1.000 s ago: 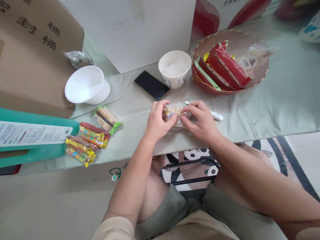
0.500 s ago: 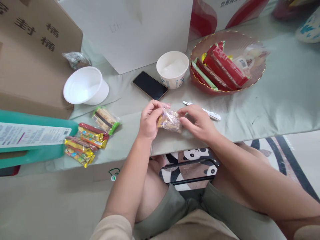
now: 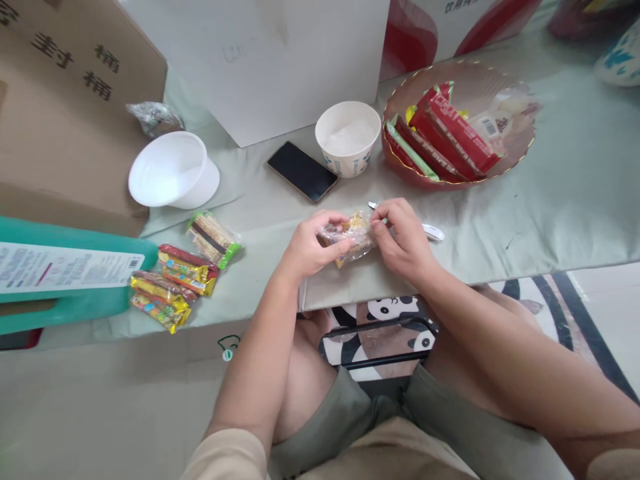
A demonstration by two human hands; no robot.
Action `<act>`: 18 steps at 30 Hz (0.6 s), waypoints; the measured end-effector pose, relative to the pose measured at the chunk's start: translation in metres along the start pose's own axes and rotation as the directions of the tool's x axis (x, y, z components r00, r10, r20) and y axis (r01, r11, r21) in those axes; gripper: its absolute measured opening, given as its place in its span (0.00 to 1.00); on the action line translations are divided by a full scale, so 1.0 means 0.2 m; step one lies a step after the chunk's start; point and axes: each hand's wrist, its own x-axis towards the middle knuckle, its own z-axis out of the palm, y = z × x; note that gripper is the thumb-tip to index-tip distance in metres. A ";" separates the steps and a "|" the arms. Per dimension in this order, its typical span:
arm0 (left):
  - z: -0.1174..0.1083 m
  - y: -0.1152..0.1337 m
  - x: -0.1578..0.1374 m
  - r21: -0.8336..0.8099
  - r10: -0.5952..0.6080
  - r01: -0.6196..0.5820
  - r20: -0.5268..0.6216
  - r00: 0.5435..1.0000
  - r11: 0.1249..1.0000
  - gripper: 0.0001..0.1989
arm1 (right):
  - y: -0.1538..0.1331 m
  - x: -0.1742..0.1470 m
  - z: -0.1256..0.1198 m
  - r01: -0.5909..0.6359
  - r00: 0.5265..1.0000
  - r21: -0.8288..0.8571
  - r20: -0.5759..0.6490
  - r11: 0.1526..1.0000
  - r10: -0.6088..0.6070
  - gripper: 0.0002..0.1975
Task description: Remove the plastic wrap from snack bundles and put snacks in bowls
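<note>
A clear-wrapped snack packet (image 3: 357, 233) is between my hands, just above the front part of the table. My left hand (image 3: 317, 243) grips its left side, with the thumb below and the fingers above. At the packet's right end, my right hand (image 3: 403, 237) pinches the clear wrapper between thumb and fingers. Partly behind that hand lies a white utility knife (image 3: 433, 232), its metal tip showing on the far side. A black phone (image 3: 303, 171) rests on the cloth beyond my left hand.
Wrapped snack bars (image 3: 173, 287) and a green-ended packet (image 3: 214, 239) lie at left, near a white bowl (image 3: 173, 170). A paper bowl (image 3: 347, 140) stands beside a pink gold-rimmed bowl (image 3: 520, 143) of red packets. Boxes (image 3: 260, 67) line the back; a teal container (image 3: 100, 300) is far left.
The packet has turned and shifted slightly right. My left hand has opened wider around it, and my right fingers have closed into a pinch on the wrapper's right end.
</note>
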 end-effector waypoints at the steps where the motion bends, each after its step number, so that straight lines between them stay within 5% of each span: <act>1: 0.00 0.00 0.00 0.033 0.008 -0.008 0.008 1.000 0.999 0.14 | 0.00 0.00 0.00 -0.009 1.000 0.001 -0.012 1.000 0.009 0.05; 7: -0.04 0.00 0.00 -0.135 0.047 -0.072 -0.179 0.983 0.988 0.15 | -0.02 0.01 -0.02 -0.222 0.975 0.028 -0.015 0.975 0.223 0.03; 18: -0.10 0.03 0.03 -0.570 -0.208 -0.093 -0.440 0.873 0.817 0.14 | 0.08 0.03 -0.10 -0.299 0.908 0.098 -0.278 0.949 0.315 0.04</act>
